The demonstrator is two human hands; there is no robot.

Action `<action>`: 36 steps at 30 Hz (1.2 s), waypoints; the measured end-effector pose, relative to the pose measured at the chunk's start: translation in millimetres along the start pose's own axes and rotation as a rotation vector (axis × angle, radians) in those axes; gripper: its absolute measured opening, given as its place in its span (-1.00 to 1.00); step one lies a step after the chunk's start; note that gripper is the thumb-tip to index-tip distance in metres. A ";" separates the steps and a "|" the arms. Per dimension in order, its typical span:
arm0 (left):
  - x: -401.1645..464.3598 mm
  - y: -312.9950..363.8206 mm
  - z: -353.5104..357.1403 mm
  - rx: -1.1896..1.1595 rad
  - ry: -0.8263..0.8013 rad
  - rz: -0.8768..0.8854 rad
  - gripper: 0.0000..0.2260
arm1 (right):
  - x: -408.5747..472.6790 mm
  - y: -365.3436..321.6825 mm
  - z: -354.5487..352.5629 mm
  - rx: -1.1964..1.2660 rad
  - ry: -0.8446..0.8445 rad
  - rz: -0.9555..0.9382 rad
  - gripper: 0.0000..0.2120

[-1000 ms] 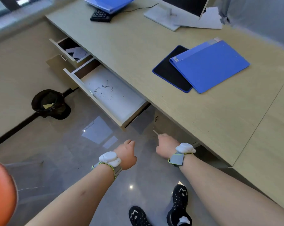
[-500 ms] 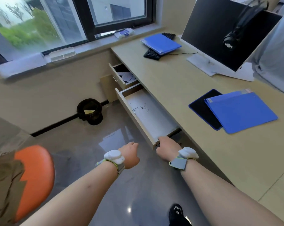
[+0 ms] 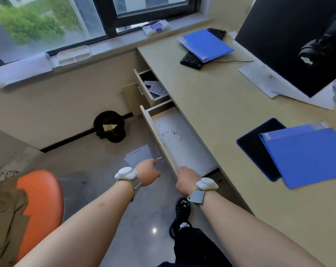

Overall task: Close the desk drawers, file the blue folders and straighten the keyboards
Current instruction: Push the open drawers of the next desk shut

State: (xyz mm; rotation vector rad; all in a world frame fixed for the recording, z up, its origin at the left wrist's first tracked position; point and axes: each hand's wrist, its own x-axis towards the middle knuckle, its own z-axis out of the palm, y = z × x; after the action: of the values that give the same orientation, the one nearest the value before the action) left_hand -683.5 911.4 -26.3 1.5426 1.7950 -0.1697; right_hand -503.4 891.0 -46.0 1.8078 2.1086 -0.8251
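The right hand [image 3: 187,179] rests against the near end of the open long drawer [image 3: 184,145] at the bench [image 3: 211,105] front edge; whether its fingers curl is hidden. The left hand [image 3: 147,173], loosely curled, holds nothing.

no readable text, folder labels too blurred
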 end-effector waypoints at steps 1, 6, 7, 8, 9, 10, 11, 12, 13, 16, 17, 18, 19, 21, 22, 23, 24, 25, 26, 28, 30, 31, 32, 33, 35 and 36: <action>11.2 2.6 -2.4 -0.063 -0.011 -0.035 -0.48 | 11.5 2.4 -2.5 0.003 -0.016 -0.004 -0.71; 57.3 6.4 -8.7 -0.244 -0.011 -0.194 -0.44 | 54.9 19.9 -4.5 -0.091 -0.121 -0.100 -0.75; 72.7 6.2 -8.6 -0.276 -0.018 -0.235 -0.44 | 69.5 24.9 -3.4 -0.109 -0.153 -0.125 -0.76; 74.2 5.4 -7.6 -0.288 -0.018 -0.250 -0.44 | 70.4 26.0 0.0 -0.121 -0.168 -0.144 -0.75; 77.5 4.2 -6.9 -0.310 -0.023 -0.271 -0.44 | 74.7 26.4 2.6 -0.155 -0.177 -0.172 -0.72; 77.6 4.4 -4.8 -0.318 -0.028 -0.278 -0.44 | 75.2 28.0 6.9 -0.186 -0.176 -0.206 -0.69; 80.1 4.6 -4.4 -0.330 -0.034 -0.291 -0.44 | 80.2 28.8 10.5 -0.233 -0.172 -0.259 -0.66; 84.0 4.0 -3.3 -0.341 -0.039 -0.298 -0.46 | 85.6 30.0 14.5 -0.276 -0.178 -0.317 -0.65; 90.2 2.6 -3.0 -0.349 -0.047 -0.313 -0.49 | 92.7 30.5 16.6 -0.317 -0.183 -0.373 -0.63; 106.9 -2.6 0.8 -0.389 -0.069 -0.323 -0.55 | 109.5 30.9 18.9 -0.417 -0.223 -0.489 -0.57; 114.6 -5.2 2.4 -0.394 -0.065 -0.325 -0.56 | 116.9 29.0 20.2 -0.463 -0.230 -0.517 -0.57; 116.0 -3.7 4.2 -0.395 -0.054 -0.319 -0.57 | 118.1 29.0 21.4 -0.501 -0.228 -0.540 -0.59; 118.9 -2.3 6.0 -0.401 -0.042 -0.319 -0.58 | 121.2 29.1 23.4 -0.527 -0.230 -0.558 -0.60; 121.9 4.0 6.9 -0.417 -0.031 -0.304 -0.57 | 127.2 32.0 25.8 -0.566 -0.241 -0.567 -0.59; 123.1 7.2 7.4 -0.429 -0.044 -0.295 -0.55 | 129.2 33.9 25.9 -0.596 -0.253 -0.567 -0.57; 124.6 10.2 7.5 -0.437 -0.066 -0.289 -0.53 | 130.7 35.6 25.7 -0.627 -0.260 -0.570 -0.56; 126.9 12.8 8.3 -0.434 -0.087 -0.279 -0.52 | 132.4 37.3 25.9 -0.652 -0.256 -0.582 -0.56; 129.7 15.0 9.3 -0.424 -0.107 -0.266 -0.51 | 133.6 38.5 26.1 -0.668 -0.242 -0.602 -0.55; 131.9 17.7 9.9 -0.415 -0.123 -0.253 -0.50 | 133.8 39.3 25.9 -0.677 -0.224 -0.625 -0.55; 136.4 22.8 9.5 -0.396 -0.148 -0.250 -0.51 | 135.0 41.8 25.0 -0.694 -0.207 -0.658 -0.53; 145.0 25.0 13.3 -0.361 -0.163 -0.252 -0.64 | 139.1 47.0 25.2 -0.733 -0.198 -0.673 -0.51; 144.8 25.5 13.8 -0.342 -0.178 -0.249 -0.71 | 138.6 47.6 25.2 -0.745 -0.184 -0.679 -0.50; 147.8 26.4 16.1 -0.332 -0.190 -0.244 -0.74 | 140.4 48.7 25.7 -0.753 -0.174 -0.686 -0.50; 151.7 27.2 19.2 -0.325 -0.208 -0.243 -0.72 | 141.8 48.8 26.1 -0.758 -0.174 -0.690 -0.50; 156.3 31.3 23.7 -0.308 -0.229 -0.240 -0.70 | 141.3 46.1 23.3 -0.757 -0.157 -0.691 -0.52; 157.1 35.6 24.9 -0.303 -0.237 -0.234 -0.69 | 140.7 45.0 21.3 -0.752 -0.140 -0.691 -0.53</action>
State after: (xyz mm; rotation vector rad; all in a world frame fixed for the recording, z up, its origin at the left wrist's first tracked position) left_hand -639.4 1032.3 -126.5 1.0547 1.7169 -0.1761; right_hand -492.3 998.5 -148.9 0.6353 2.4801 -0.1813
